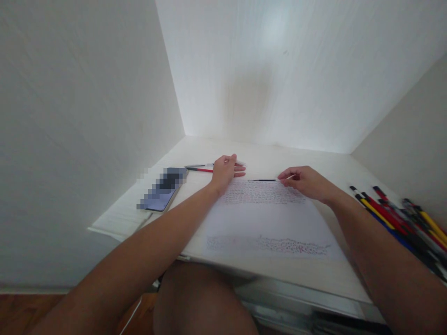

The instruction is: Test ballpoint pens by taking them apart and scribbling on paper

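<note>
A person's right hand (303,180), right of center in the frame, closes its fingertips on one end of a slim pen refill (264,180) above the top lines of a handwritten sheet of paper (261,221). The refill lies at the middle of the frame, its long axis running almost level from side to side, the thin tip pointing left toward the other hand and the opposite end among the pinching fingers. Whether it touches the paper cannot be told.

The left hand (225,173), just left of center, rests near the sheet's upper left corner, fingers extended to the right, well short of closing on the refill; whether it grips anything else cannot be told. Just to its left lies a red-and-black pen piece (203,170), also nearly level across the frame.

A phone (165,190), its screen partly pixelated, lies left of center on the white desk (314,158). Assorted pens (387,217) are gathered at lower right.
</note>
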`<state>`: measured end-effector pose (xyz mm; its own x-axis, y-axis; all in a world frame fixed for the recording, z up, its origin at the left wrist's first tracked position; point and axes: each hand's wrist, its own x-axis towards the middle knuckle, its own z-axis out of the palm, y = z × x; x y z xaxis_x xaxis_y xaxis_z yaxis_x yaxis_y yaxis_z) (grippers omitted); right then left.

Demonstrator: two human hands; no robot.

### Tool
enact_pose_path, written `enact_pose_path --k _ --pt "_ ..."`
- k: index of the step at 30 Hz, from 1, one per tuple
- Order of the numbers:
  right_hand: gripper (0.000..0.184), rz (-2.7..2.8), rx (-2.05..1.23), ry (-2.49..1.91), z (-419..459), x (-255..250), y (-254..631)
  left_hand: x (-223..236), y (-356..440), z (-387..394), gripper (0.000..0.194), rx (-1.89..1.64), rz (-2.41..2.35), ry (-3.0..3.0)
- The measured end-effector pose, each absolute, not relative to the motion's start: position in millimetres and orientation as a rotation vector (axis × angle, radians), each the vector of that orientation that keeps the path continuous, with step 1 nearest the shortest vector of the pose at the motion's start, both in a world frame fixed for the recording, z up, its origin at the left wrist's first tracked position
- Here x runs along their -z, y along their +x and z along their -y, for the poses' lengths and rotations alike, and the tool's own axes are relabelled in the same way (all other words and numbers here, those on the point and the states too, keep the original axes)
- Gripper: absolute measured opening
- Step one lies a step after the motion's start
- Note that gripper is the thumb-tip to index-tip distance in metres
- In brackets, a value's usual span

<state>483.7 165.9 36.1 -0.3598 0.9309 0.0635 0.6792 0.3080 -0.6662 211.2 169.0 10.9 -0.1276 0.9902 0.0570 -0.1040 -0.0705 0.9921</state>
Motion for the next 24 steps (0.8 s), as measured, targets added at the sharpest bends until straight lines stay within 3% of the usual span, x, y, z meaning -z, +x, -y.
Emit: enact_pose_path --k 4,8,14,18,24 --pt "0.007 2.082 -0.697 -1.407 -163 -41 478 -11 210 -169 0.017 -1.485 -1.271 1.157" --pt "0.004 2.004 -0.716 -1.382 -162 -42 481 -13 208 -164 0.026 -1.442 -1.451 1.474" --pt "0.01 2.094 -0.752 -1.411 -161 -46 486 -7 210 -160 0.027 -1.012 -1.515 2.299" --pt "0.01 2.103 -0.717 -1.434 -162 -49 491 -2 214 -157 0.035 -0.679 -1.507 2.462" --pt "0.015 2.065 -0.744 -1.405 -172 -44 514 -4 215 -154 0.029 -0.628 -1.397 2.528"
